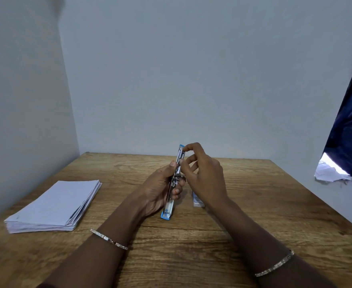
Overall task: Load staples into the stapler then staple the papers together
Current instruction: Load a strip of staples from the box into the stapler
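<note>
Stapler (176, 179) is being steadied, opened out, by the wrapping left hand (160, 190) while the right hand (202, 173) is pinching its far end, apparently to load staples.

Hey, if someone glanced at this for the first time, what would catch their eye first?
Probably the blue and silver stapler, swung open and held up at the centre of the wooden table: the left hand grips its middle while the right hand pinches near its top end. Next, the stack of white papers lying on the table's left side, apart from both hands.
</note>
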`<state>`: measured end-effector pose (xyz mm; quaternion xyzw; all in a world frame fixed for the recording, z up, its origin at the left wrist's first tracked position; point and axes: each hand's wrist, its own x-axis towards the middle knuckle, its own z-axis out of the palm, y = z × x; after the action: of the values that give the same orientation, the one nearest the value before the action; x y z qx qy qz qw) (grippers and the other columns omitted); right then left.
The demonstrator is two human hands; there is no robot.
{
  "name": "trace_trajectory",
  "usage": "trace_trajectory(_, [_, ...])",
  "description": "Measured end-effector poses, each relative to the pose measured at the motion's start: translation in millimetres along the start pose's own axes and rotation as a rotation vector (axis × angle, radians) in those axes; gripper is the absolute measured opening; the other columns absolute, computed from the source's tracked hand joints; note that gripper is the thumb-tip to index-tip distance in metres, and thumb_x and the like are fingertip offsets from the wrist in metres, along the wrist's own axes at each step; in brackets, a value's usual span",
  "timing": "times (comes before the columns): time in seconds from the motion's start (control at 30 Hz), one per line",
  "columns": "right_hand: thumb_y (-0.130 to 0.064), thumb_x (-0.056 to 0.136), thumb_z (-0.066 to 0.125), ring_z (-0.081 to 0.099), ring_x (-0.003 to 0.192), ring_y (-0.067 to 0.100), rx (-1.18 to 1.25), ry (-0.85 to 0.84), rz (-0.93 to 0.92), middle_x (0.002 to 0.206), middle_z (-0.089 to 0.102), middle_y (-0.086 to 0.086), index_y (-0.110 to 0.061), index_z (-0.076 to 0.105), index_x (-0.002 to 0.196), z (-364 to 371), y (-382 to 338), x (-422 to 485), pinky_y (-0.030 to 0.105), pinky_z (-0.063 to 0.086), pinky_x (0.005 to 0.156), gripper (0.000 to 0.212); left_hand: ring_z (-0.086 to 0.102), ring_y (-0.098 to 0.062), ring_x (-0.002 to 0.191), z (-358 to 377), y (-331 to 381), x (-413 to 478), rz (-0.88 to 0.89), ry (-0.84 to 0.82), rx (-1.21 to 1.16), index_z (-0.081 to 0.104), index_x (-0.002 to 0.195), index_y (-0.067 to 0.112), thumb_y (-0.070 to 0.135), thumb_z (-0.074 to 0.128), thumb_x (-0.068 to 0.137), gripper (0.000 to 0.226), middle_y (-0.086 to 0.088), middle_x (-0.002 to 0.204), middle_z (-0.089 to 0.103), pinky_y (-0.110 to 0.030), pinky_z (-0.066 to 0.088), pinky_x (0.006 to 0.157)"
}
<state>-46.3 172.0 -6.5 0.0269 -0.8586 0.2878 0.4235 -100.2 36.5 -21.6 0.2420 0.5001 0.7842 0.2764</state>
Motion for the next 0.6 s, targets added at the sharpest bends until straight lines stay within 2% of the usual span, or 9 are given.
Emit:
trace_trajectory(0.17, [-0.045,0.096,0.056,0.062,0.066,0.011,-0.223,0.012,-0.132,0.077,0.068,-0.011,-0.035,0.055,0.112,-5.9,10.0,3.1,0.028,0.049,0.058,0.019,0.044,-0.009,0.038,0.4,1.0,-0.4,-0.021,0.007,0.065,0.062,0.099,0.014,0.039,0.047,0.103,0.029,-0.005,0.063,0.058,-0.02,0.039,0.037])
trace_trajectory(0.3, [-0.043,0.099,0.056,0.064,0.065,0.014,-0.328,0.006,-0.249,0.075,0.071,-0.009,-0.032,0.063,0.113,-14.8,16.6,7.0,0.032,0.051,0.066,0.019,0.04,-0.008,0.035,-0.6,1.3,-0.6,-0.031,0.017,0.096,0.058,0.096,0.01,0.04,0.047,0.103,0.033,-0.004,0.059,0.055,-0.017,0.036,0.035])
trace_trajectory(0.43, [-0.044,0.103,0.044,0.066,0.07,0.022,-0.504,-0.075,-0.342,0.077,0.072,-0.004,-0.03,0.06,0.12,-22.4,18.3,10.4,0.039,0.049,0.073,0.028,0.035,-0.006,0.031,-2.6,3.3,1.3,-0.056,0.028,0.091,0.058,0.096,0.009,0.04,0.046,0.103,0.034,-0.003,0.055,0.053,-0.016,0.033,0.032])
trace_trajectory(0.6, [-0.031,0.101,0.053,0.059,0.053,0.022,-0.556,-0.011,-0.426,0.059,0.067,-0.003,-0.022,0.069,0.115,-22.4,13.4,9.9,0.035,0.047,0.064,0.023,0.033,-0.006,0.029,-5.9,4.1,4.2,-0.066,0.051,0.091,0.058,0.096,0.008,0.041,0.047,0.103,0.035,-0.002,0.052,0.052,-0.014,0.031,0.031])
